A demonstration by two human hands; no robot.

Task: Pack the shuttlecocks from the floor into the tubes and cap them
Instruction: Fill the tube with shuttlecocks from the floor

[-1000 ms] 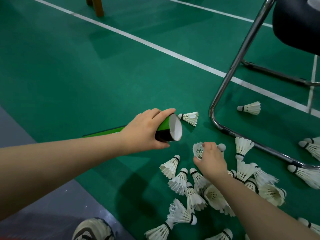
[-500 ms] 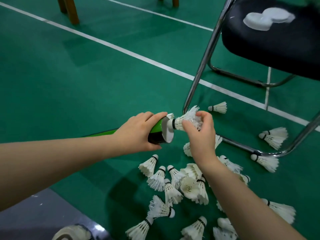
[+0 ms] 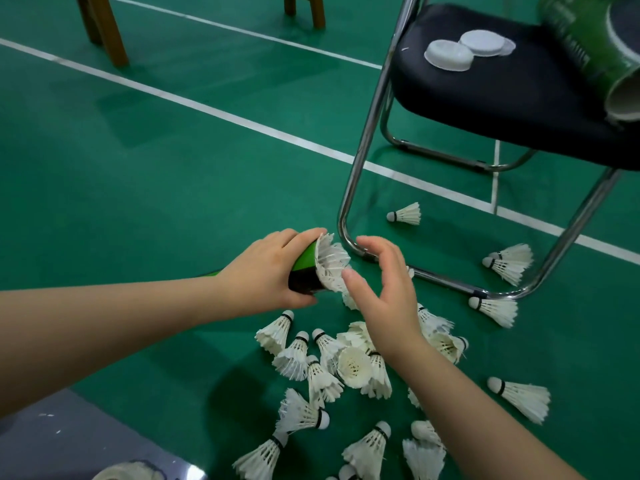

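My left hand grips the mouth end of a green and black tube, which lies roughly level and points right. A white feather shuttlecock sits in the tube's mouth with its feathers sticking out. My right hand hovers just right of those feathers, fingers spread and holding nothing. Below the hands, several white shuttlecocks lie in a pile on the green floor. Two white caps rest on the black chair seat.
A chrome chair leg stands right behind the hands, and its floor rail runs off to the right. Another green tube lies on the seat at top right. Loose shuttlecocks are scattered under the chair. Wooden legs stand far left.
My right hand brought a shuttlecock up from the pile to the tube, pushed it cork-first into the mouth and let go. The view shifted up, showing more of the chair.
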